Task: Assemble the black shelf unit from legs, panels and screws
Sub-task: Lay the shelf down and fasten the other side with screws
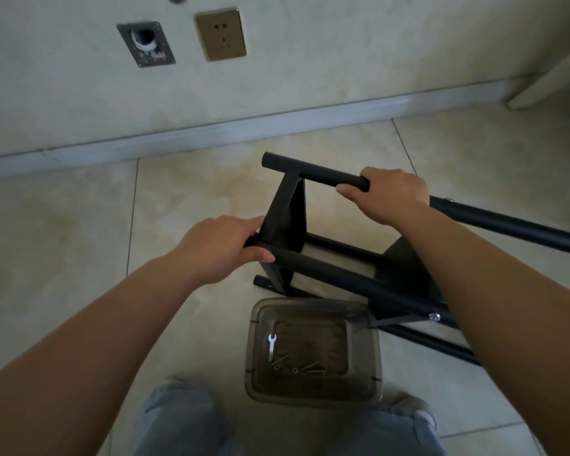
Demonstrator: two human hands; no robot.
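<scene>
Honestly, you had the shelf unit (297,245) lying sideways on the floor, left hand (221,248) wrapped around a near leg (343,274), right hand (389,195) gripping the far leg (313,169). It looked like any twist could've strained those screwed joints or knocked the parts tub (313,350).

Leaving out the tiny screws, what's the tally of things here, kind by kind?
Hands: 2, left hand and right hand
Black shelf frame: 1
Clear plastic tub: 1
Small wrench: 1
Wall socket: 1
Total: 6
</scene>
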